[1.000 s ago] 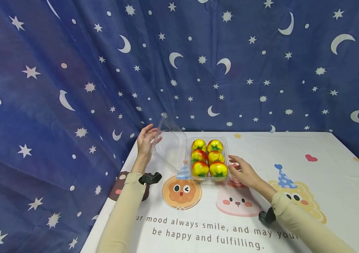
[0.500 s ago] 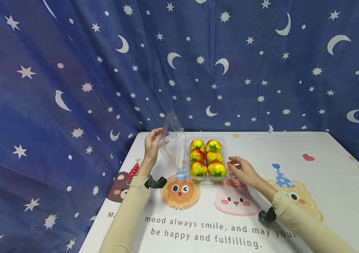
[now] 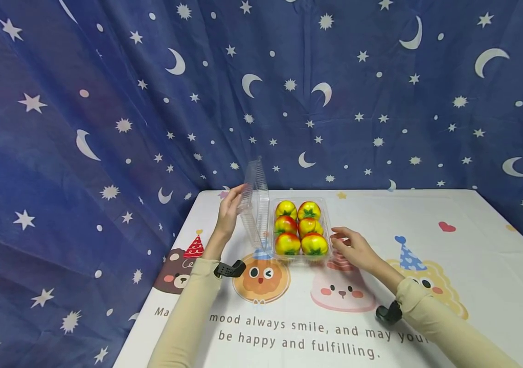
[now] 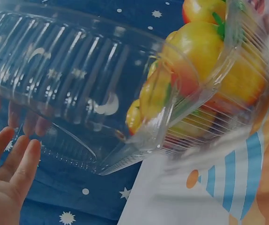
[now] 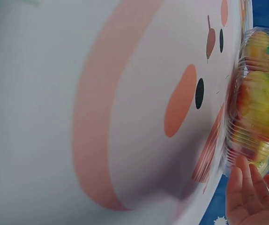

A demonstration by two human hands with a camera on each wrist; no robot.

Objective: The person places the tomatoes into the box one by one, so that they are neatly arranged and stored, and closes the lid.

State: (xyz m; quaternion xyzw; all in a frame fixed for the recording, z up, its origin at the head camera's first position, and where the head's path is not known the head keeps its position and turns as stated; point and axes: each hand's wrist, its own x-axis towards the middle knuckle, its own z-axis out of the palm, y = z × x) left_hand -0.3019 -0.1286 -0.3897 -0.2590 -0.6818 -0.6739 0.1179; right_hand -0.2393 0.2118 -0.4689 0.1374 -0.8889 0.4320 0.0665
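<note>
closing the clear lid (image 3: 255, 212), nearly upright left of the fruit tray (image 3: 294, 257) on the surface (image 3: 486, 266), seems in hand, the straight-fingered left hand (image 3: 228, 212) at it, relaxed right hand (image 3: 354, 250) opposite, so swinging it rightward looks needed.

fruits (image 3: 287, 244) in tray (image 3: 327, 225) (two columns) | tray on table (image 3: 394, 214) | lid (image 3: 256, 209) left of tray | curtain (image 3: 335, 133) behind

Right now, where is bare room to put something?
Free: the white printed tablecloth between the right hand and blue starry curtain; also between the beige sleeves. Crowded: around the clear plastic fruit container, its raised lid at the left hand.
</note>
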